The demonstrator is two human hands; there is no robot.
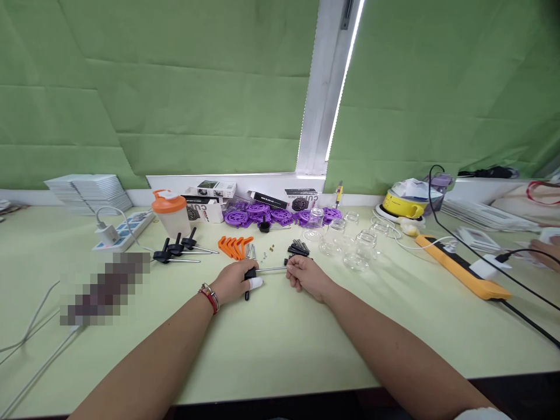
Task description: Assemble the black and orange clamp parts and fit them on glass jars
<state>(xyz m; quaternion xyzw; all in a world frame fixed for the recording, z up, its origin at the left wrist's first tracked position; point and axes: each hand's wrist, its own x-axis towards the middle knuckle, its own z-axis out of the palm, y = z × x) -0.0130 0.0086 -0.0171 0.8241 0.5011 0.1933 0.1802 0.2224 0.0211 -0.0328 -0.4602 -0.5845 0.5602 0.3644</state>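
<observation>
My left hand [231, 283], a white wrap on its thumb, is closed around the black handle of a thin metal rod [270, 269]. The rod points right, and its far end meets the pinched fingers of my right hand [310, 276]; whether a small part sits between them is hidden. Left of my hands lie three similar black-handled rods [177, 249]. Just beyond my left hand are several orange angled pieces [235, 247], some silver pins [251, 251] and tiny brass bits [272, 248]. Black screws or pins and springs [299, 248] lie behind my right hand.
Purple round parts [258, 211] and printed boxes [205, 211] line the back. An orange-lidded shaker [170, 211] and white power strip [125, 232] stand left. Glass cups [359, 251], an orange power strip [466, 268] and a yellow pot [405, 205] are right. Another person's hand [545, 254] shows far right.
</observation>
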